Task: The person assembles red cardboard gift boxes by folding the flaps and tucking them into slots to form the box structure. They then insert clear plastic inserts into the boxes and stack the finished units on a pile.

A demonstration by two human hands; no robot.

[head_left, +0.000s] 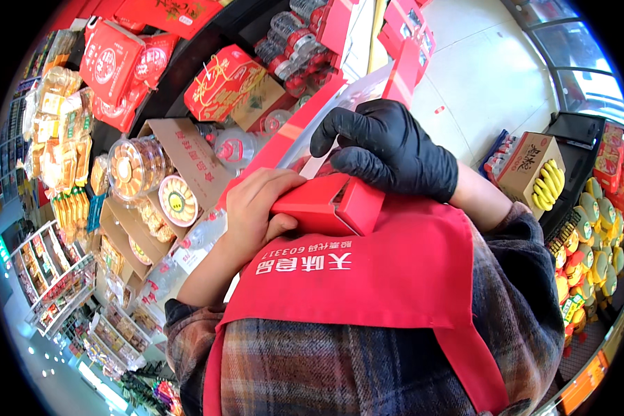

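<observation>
A small red cardboard box [319,204] is held against the front of my red apron [367,277]. My bare left hand [260,204] grips its left end, with the thumb on the near side and the fingers over the top. An end of the box stands partly open on the right, showing a dark gap. Just above it is my right hand [388,149] in a black glove. Its index finger and thumb are curled toward each other in a pinch; what lies between them, if anything, I cannot make out.
Beyond my hands is a red-edged counter [284,145]. To the left stand an open carton [191,156] and round clear tubs of pastries [135,170]. A red gift box [222,83] sits farther back. On the right are bananas [549,186] by a brown carton [527,166].
</observation>
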